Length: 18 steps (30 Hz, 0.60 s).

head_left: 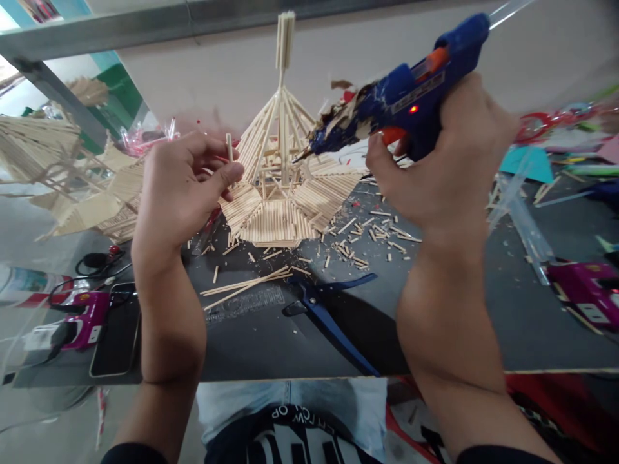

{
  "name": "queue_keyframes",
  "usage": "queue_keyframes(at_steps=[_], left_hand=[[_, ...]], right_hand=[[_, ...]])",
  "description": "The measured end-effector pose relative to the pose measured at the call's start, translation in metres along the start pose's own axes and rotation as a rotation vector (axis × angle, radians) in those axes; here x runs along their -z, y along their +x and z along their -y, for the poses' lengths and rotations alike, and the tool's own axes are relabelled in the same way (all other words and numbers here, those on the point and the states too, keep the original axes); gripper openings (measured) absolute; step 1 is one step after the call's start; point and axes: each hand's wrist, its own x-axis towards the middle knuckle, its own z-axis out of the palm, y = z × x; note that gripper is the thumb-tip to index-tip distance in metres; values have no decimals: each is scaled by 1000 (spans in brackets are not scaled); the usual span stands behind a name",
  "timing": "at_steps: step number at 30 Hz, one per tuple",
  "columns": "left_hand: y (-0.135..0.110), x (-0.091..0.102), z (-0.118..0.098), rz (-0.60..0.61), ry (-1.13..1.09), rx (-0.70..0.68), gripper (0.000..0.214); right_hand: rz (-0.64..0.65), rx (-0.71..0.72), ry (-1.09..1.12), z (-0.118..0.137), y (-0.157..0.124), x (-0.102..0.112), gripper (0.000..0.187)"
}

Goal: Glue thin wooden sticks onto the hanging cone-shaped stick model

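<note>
A wooden stick model [275, 222] with a peaked roof and a tall bundled spire stands on the dark table. Between the thumb and fingers of my left hand [186, 174], a short wooden stick [229, 147] points upward, left of the roof. My right hand [449, 154] is wrapped round a blue hot glue gun [411, 96], its red light lit and an orange trigger under my fingers. The gun's nozzle tip points down-left at the model's upright posts; whether it touches them I cannot tell. Charred, peeling scraps cover the front of the gun.
Blue-handled cutters [333, 322], long thin sticks [246, 283], a clear plastic ruler [246, 304] and scattered stick offcuts [358, 245] lie in front. A phone [116, 328] and a purple power strip [87, 319] are at left. Glue sticks [527, 219] and another power strip [587, 293] lie at right.
</note>
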Motion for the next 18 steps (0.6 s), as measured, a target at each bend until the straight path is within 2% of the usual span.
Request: queue_keyframes(at_steps=[7, 12, 18], left_hand=[[0, -1, 0, 13, 8, 15, 18], [1, -2, 3, 47, 5, 15, 20], [5, -4, 11, 41, -38, -11, 17]], right_hand=[[102, -12, 52, -1, 0, -6, 28], [92, 39, 99, -3, 1, -7, 25], [117, 10, 216, -6, 0, -8, 23]])
